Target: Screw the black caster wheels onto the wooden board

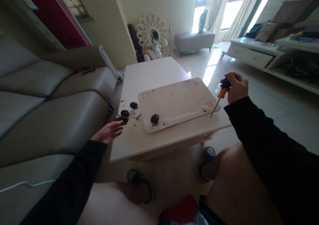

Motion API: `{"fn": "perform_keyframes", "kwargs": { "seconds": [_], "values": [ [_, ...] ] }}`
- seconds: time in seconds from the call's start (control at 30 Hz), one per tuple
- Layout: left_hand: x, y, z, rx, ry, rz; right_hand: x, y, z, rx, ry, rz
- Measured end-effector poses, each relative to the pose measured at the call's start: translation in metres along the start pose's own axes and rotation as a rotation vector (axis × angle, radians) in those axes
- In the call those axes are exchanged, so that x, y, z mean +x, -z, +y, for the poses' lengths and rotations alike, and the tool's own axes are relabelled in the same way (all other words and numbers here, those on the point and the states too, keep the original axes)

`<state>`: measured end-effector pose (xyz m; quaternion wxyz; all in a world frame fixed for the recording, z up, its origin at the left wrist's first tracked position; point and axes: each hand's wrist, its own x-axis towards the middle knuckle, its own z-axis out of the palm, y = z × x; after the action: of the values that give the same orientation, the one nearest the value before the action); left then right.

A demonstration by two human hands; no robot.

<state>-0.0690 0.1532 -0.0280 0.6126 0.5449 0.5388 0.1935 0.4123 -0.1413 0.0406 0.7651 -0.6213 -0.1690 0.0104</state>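
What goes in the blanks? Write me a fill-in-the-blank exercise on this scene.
1. The right hand holds a ____ with an orange and black handle.
2. One black caster wheel stands on the pale wooden ____.
3. The left hand reaches, fingers spread, toward the loose ____ on the white table.

Missing words: screwdriver; board; caster wheels
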Motion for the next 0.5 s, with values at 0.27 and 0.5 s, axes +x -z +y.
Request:
{"fn": "perform_keyframes", "kwargs": {
  "seconds": [0.27, 0.5],
  "values": [
    [-0.043, -0.066, -0.009, -0.326, 0.127, -0.229, 0.009, 0.031, 0.038, -0.151, -0.348, -0.088],
    [-0.042, -0.082, -0.009, -0.401, 0.114, -0.313, 0.005, 0.04, 0.052, -0.297, -0.51, -0.149]
  ]
}}
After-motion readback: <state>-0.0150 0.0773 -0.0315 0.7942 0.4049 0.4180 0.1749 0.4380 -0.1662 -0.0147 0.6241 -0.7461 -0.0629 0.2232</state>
